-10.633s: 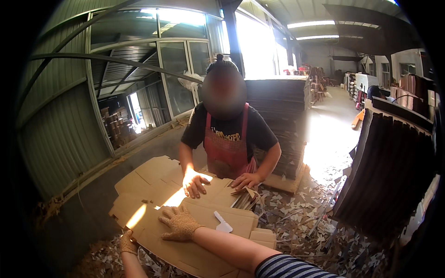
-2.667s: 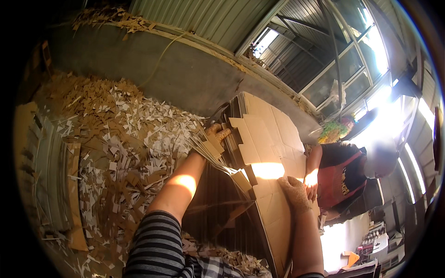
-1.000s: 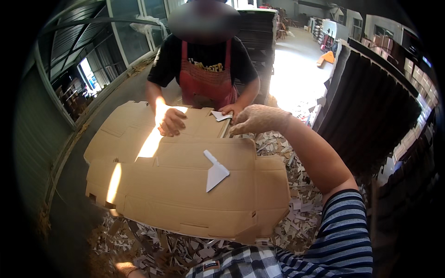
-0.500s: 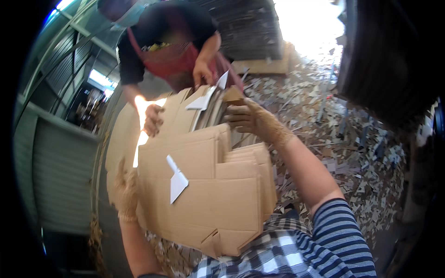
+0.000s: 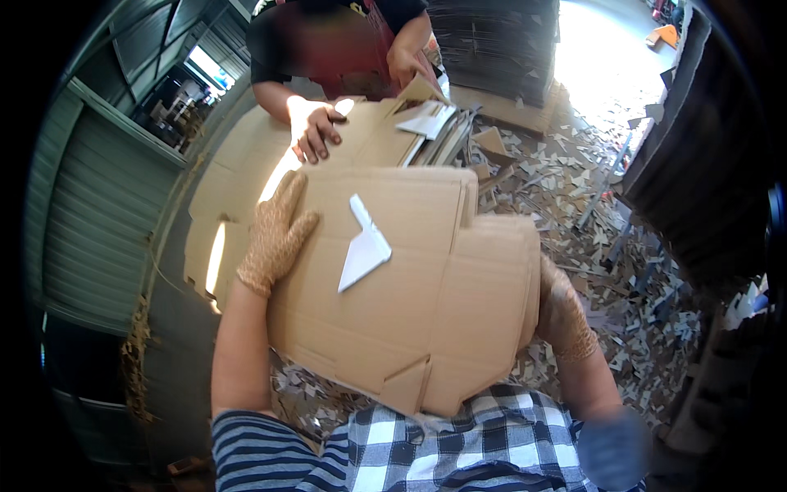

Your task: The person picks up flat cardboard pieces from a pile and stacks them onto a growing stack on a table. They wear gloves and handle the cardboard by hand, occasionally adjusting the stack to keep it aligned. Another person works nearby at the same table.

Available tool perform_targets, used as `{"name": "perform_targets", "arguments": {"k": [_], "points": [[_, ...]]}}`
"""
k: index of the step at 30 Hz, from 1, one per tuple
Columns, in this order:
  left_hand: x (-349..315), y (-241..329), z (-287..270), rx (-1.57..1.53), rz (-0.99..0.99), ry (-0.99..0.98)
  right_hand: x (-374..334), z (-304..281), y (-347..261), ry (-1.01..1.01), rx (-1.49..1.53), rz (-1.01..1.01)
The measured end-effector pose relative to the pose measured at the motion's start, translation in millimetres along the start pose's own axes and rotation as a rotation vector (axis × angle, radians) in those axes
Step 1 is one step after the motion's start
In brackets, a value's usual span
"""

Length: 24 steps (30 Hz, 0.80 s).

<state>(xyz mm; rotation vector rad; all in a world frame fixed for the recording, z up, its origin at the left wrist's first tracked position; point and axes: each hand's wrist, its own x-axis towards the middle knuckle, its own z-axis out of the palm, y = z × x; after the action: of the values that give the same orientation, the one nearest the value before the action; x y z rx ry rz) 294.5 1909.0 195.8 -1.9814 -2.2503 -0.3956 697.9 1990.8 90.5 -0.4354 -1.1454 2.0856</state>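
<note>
A stack of flat, die-cut brown cardboard box blanks (image 5: 393, 312) lies in front of me, with a torn white scrap (image 5: 366, 256) on top. My left hand (image 5: 275, 238), in a tan knitted glove, rests at the stack's left edge. Its fingers are stretched out and the thumb is spread over the top sheet. At the right edge my right hand (image 5: 564, 316), gloved alike, grips the side of the stack; its fingertips are partly hidden by the cardboard.
Across from me a person in a red apron (image 5: 348, 61) has one bare hand (image 5: 316, 131) on more cardboard (image 5: 246, 164) and the other by its far edge. Cardboard offcuts (image 5: 566, 180) litter the floor at right. Dark stacked sheets (image 5: 492, 49) stand behind, and a tall dark stack (image 5: 689, 123) rises at right.
My right hand has come down from the far side to the stack's right edge. The left hand has moved up onto the left edge. The upper sheets now lie more evenly aligned.
</note>
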Motion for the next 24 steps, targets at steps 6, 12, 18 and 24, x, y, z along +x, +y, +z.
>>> {"name": "perform_targets", "arguments": {"k": [6,12,18,24], "points": [[-6.1,-7.0,-1.3,0.085,-0.024,0.004,-55.5,57.6,22.4,0.099,0.031,-0.036],[-3.3,-21.1,-9.0,0.104,0.044,-0.145,-109.0,163.5,80.4,0.026,0.032,-0.028],[-13.2,-33.6,-8.7,0.106,0.049,-0.125,-72.3,247.9,85.8,0.597,0.458,-0.001],[-21.0,-25.5,-14.1,0.154,0.046,-0.103,-80.1,236.5,93.1,0.757,-0.008,-0.033]]}}
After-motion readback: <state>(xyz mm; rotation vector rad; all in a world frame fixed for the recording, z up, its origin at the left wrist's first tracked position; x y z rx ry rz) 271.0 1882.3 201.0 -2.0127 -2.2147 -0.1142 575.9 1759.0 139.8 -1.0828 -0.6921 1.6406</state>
